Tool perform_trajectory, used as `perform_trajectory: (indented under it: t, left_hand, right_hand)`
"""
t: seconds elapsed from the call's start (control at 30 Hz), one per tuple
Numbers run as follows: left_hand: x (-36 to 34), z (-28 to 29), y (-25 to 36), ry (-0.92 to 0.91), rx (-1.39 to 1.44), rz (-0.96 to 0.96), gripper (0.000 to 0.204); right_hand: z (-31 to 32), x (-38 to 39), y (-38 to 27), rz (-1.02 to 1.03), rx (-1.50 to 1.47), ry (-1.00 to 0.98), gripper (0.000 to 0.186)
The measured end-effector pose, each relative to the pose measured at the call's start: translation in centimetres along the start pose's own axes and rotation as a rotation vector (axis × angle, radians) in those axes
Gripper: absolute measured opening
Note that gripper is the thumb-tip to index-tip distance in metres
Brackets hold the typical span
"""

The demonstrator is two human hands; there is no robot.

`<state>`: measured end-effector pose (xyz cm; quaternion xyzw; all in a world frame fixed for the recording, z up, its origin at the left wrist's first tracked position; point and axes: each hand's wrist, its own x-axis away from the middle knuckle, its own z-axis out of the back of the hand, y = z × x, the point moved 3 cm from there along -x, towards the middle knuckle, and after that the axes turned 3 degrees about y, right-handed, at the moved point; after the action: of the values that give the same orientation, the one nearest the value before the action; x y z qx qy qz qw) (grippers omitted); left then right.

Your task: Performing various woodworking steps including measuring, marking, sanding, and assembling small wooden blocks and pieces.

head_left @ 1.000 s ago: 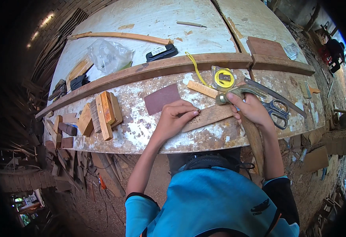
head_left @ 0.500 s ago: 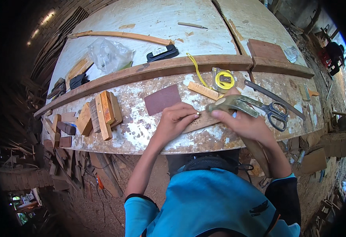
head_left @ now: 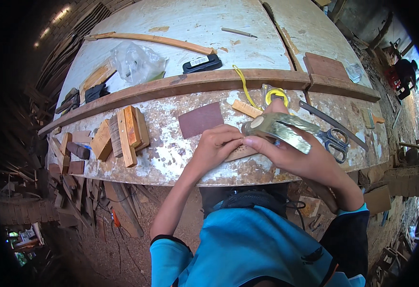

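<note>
My left hand (head_left: 215,147) is closed in a pinch over a small wooden board (head_left: 240,153) dotted with dark marks. What its fingertips hold is hidden. In my right hand (head_left: 298,160) is a claw hammer (head_left: 283,133), gripped close to its metal head, with the handle running back under my forearm. The right thumb and fingers meet the left fingertips above the board. A brown sandpaper sheet (head_left: 201,119) lies just beyond my left hand. Past the hammer are a light wood strip (head_left: 246,108) and a yellow tape measure (head_left: 277,94). Dark-handled scissors (head_left: 336,143) rest right of my right hand.
A long wooden beam (head_left: 171,86) crosses the worn table. Wood blocks (head_left: 130,136) stand at the left. Behind the beam lie a plastic bag (head_left: 136,62), a black case (head_left: 202,63) and a thin pen-like tool (head_left: 239,32). A dark flat bar (head_left: 334,124) lies at right.
My right hand and the hammer have shifted left, and the right thumb now meets the left fingertips. A small pale tip seen there before is covered. The view has shifted slightly.
</note>
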<state>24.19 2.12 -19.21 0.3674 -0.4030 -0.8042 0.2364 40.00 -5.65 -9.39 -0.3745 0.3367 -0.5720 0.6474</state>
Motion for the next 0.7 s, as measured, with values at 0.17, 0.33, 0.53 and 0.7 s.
perform_trajectory:
  t: [0.17,0.33,0.53,0.7]
  left_hand:
    - [-0.3,-0.2,-0.6,-0.001,0.0,-0.029,0.012]
    - [-0.3,0.0,0.1,-0.005,-0.008,0.004,0.012]
    - [-0.1,-0.3,-0.2,0.002,-0.01,-0.025,0.011]
    - [0.0,-0.3,-0.3,0.014,-0.012,-0.021,0.01]
  right_hand:
    - [-1.0,-0.9,0.4,-0.262,-0.075,-0.007,0.03]
    - [-0.5,-0.4,-0.5,0.065,-0.008,0.166,0.028]
    - [-1.2,-0.1,1.6,-0.128,-0.02,0.036,0.036]
    - [0.0,0.1,-0.1,-0.107,0.042,0.211,0.024]
